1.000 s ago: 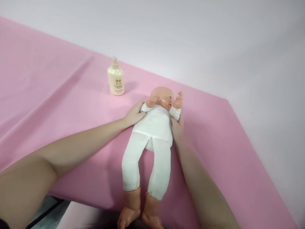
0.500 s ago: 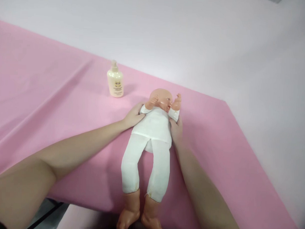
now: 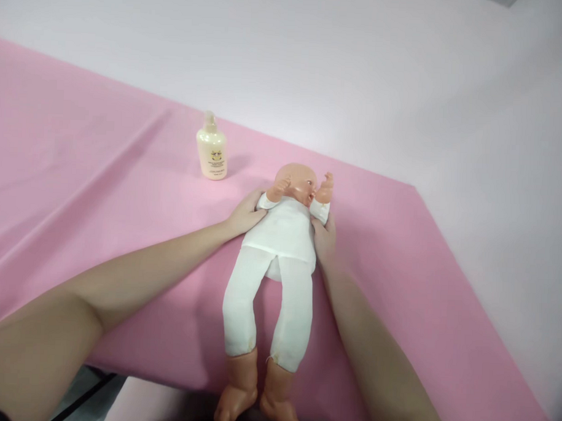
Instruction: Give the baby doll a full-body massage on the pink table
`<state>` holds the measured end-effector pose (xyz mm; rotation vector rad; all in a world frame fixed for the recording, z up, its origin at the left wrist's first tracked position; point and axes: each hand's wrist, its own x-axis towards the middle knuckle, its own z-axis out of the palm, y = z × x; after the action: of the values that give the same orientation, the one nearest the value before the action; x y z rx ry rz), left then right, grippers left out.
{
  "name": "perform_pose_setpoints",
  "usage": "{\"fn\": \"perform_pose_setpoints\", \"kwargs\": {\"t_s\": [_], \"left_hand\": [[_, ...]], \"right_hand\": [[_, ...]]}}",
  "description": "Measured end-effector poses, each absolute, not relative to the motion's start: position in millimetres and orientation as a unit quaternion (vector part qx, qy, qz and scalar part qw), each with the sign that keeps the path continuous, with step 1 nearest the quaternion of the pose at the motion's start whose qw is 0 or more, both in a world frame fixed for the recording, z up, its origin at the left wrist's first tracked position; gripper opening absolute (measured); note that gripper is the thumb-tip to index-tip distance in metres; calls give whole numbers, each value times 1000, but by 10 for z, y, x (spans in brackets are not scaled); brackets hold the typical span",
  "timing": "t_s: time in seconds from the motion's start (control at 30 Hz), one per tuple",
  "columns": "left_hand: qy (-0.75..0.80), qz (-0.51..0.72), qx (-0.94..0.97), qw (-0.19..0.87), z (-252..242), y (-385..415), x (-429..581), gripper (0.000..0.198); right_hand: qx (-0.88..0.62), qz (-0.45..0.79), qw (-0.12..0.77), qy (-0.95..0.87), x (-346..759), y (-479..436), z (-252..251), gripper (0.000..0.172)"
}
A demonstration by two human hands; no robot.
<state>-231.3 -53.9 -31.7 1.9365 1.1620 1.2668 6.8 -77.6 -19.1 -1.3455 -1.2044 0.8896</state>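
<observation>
A baby doll (image 3: 282,247) in white top and leggings lies on its back on the pink sheet (image 3: 102,186), head away from me, bare feet hanging over the near edge. My left hand (image 3: 244,214) is tucked against the doll's left side under its raised arm, fingers curled round the torso. On the other side, my right hand (image 3: 325,239) presses the torso below the other raised arm, its fingers partly hidden behind the doll. Both hands grip the doll's upper body.
A cream lotion bottle (image 3: 212,148) with a pump top stands upright on the sheet, behind and left of the doll's head. The sheet has long creases on the left. A white wall rises behind. The table's near edge runs under the doll's ankles.
The view has shifted slightly. The doll and both hands stay where they were.
</observation>
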Motion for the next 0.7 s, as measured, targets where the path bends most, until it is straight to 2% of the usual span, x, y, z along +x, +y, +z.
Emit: {"fn": "perform_pose_setpoints", "kwargs": {"t_s": [0.5, 0.7], "left_hand": [[438, 471, 712, 281, -279, -571, -2308, 45], [443, 471, 703, 296, -269, -573, -2301, 45]], "right_hand": [[-560, 368, 542, -508, 69, -775, -203, 30], [-561, 364, 545, -505, 51, -778, -189, 37]]}}
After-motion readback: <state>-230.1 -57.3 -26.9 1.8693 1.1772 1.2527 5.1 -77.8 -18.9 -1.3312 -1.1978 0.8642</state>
